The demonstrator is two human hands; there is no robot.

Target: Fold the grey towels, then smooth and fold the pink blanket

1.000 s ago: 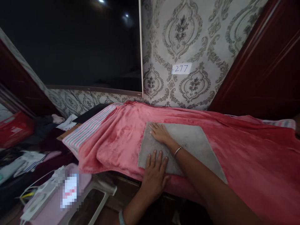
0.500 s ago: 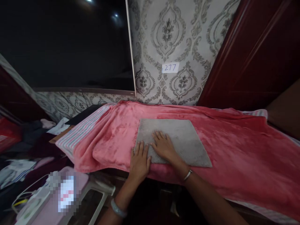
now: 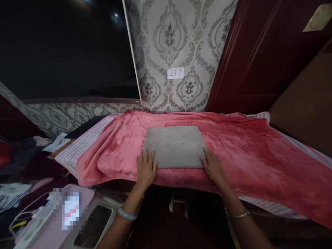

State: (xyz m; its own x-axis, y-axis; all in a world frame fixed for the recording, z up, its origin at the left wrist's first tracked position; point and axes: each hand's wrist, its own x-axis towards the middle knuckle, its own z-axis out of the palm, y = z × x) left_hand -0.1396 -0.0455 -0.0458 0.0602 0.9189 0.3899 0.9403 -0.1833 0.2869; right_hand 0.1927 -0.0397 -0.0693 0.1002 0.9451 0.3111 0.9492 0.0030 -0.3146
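Grey rectangular plush cloth (image 3: 176, 145): we find it lying flat on the pink-red plush blanket (image 3: 111, 155), between the two hands. At far left, pink, white and grey striped fabric (image 3: 85, 138) shows beneath the blanket. The bare left hand (image 3: 145, 171) rests palm-down at the cloth's near left corner; its fingers are extended, slightly spread, and grip nothing that we can see. The bare right hand (image 3: 214, 168) has shifted from the cloth's middle to its right edge, near the near corner. Its fingers and thumb touch that edge, apart; we cannot tell whether they pinch it. We judge that this shift leaves the middle uncovered and both side edges within reach.
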